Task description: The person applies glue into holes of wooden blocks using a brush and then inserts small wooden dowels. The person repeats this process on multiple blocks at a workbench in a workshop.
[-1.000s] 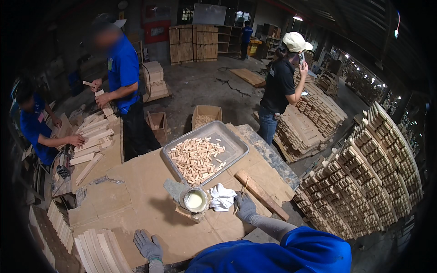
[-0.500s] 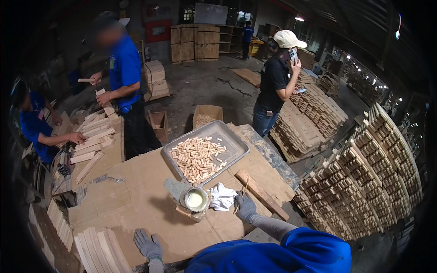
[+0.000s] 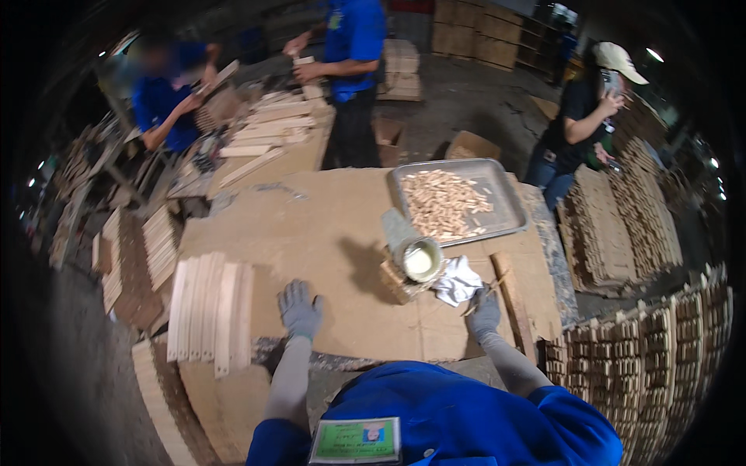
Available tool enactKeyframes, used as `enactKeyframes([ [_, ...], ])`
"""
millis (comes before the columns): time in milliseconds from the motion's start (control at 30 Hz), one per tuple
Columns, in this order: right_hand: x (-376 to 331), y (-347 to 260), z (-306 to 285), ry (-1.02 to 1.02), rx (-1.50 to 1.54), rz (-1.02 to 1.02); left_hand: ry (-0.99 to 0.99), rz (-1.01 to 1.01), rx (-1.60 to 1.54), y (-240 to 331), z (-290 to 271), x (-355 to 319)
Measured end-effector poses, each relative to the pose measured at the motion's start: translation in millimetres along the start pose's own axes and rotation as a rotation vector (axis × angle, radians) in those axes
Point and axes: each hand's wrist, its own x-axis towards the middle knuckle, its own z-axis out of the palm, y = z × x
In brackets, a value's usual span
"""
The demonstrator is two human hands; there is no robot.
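Observation:
My left hand (image 3: 300,309), in a grey glove, lies flat on the cardboard-covered table (image 3: 311,225), its fingers spread and nothing in them. Just left of it is a row of pale wooden slats (image 3: 203,307) with holes near their ends. My right hand (image 3: 485,314), gloved too, is closed around a thin wooden stick (image 3: 501,278). Beside that hand lies a crumpled white cloth (image 3: 458,281). A cup of whitish liquid (image 3: 422,260) stands on a wooden block (image 3: 396,281) left of the cloth. Behind these, a metal tray (image 3: 509,203) holds many wooden dowels (image 3: 443,203).
A wooden bar (image 3: 511,307) lies right of my right hand. Stacked slats (image 3: 645,373) rise at the right. Two co-workers in blue (image 3: 167,101) handle slats at the far left table. A person in a cap (image 3: 579,116) stands beyond the tray, phone at the ear.
The view has swung left, bringing the slats further into sight. Both my hands keep about the same places on the table. The far-left co-worker now holds up a slat.

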Motion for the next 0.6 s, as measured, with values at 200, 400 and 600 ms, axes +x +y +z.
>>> enactKeyframes([
  [200, -5.3, 24.0, 23.6, 0.013, 0.099, -0.036, 0.214, 0.003, -0.062, -4.8, 20.2, 1.7],
  [400, -7.0, 34.3, 29.4, 0.052, -0.071, -0.127, 0.074, -0.188, -0.056, 32.4, 11.6, -9.1],
  [600, -1.1, 51.5, 33.4, 0.019, -0.023, -0.173, 0.121, -0.397, -1.174, 38.7, -5.0, -61.8],
])
